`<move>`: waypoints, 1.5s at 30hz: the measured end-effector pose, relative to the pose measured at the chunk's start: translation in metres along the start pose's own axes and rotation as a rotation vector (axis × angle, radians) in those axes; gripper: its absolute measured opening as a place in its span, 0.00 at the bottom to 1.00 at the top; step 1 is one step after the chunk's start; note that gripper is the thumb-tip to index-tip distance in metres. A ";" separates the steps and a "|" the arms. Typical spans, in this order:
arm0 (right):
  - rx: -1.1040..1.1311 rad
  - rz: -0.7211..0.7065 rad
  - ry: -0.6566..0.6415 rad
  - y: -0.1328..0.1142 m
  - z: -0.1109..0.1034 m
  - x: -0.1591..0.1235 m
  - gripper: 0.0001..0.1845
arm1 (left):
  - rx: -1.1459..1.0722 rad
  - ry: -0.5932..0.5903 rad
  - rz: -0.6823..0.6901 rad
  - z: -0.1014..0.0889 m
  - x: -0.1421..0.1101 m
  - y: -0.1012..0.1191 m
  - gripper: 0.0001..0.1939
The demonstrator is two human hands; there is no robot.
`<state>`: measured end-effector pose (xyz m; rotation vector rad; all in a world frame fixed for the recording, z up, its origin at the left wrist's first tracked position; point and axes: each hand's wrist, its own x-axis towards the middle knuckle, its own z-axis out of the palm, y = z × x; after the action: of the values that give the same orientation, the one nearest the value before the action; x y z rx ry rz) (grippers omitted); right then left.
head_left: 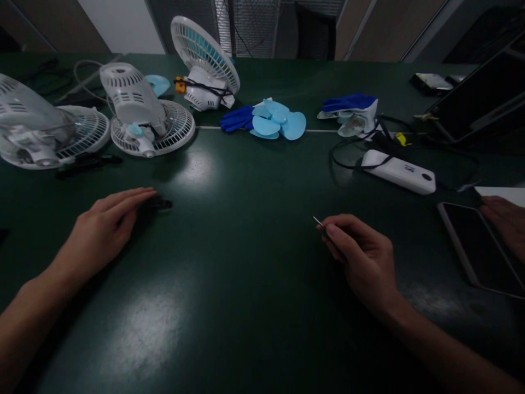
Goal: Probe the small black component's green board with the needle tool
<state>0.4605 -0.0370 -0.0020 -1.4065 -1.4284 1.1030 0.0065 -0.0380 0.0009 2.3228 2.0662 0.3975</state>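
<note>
Our right hand (365, 251) pinches a thin rod (317, 221), likely to expose its tip; our left hand (104, 221) lies outstretched beside a black piece (163, 204).

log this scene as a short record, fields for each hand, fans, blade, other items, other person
left hand: fingers stretched out, next to a small black object; contact unclear
right hand: pinching a thin metal piece, tip showing
fans: three white fans, left and back left
blade: light blue fan blade, beside a blue glove
other items: white box, dark-screened phone, both on the right
other person: a hand at the right edge, by the phone
</note>
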 end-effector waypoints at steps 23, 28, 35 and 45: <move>-0.046 -0.015 -0.003 -0.002 0.001 0.002 0.13 | -0.414 0.129 -0.500 -0.013 0.004 0.029 0.22; -0.045 -0.012 -0.011 -0.001 0.002 0.001 0.12 | -0.426 0.118 -0.489 -0.013 0.004 0.033 0.24; -0.046 -0.004 -0.028 -0.001 0.001 0.001 0.12 | -0.437 0.140 -0.488 -0.014 0.004 0.037 0.24; -0.060 -0.014 -0.032 -0.002 0.001 0.001 0.12 | -0.404 0.107 -0.401 -0.009 0.004 0.045 0.21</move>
<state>0.4592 -0.0356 0.0000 -1.4247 -1.5027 1.0863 0.0491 -0.0415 0.0183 1.6525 2.1745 0.8406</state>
